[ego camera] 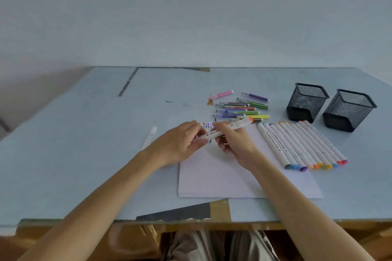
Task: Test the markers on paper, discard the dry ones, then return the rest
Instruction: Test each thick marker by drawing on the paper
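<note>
A white marker point(224, 130) with an orange end cap is held level above the white paper point(244, 176), gripped at its near end by the left hand point(180, 144) and pinched mid-barrel by the right hand point(233, 142). Coloured squiggles point(206, 126) are seen on the paper behind the fingers. A row of white markers point(301, 146) is laid just right of the paper, and two black mesh pots point(331, 106) are placed beyond.

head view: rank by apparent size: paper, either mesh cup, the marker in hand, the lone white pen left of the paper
1. paper
2. mesh cups: alike, so tied
3. marker, held by both hands
4. white pen, though blur makes its length unsure
</note>
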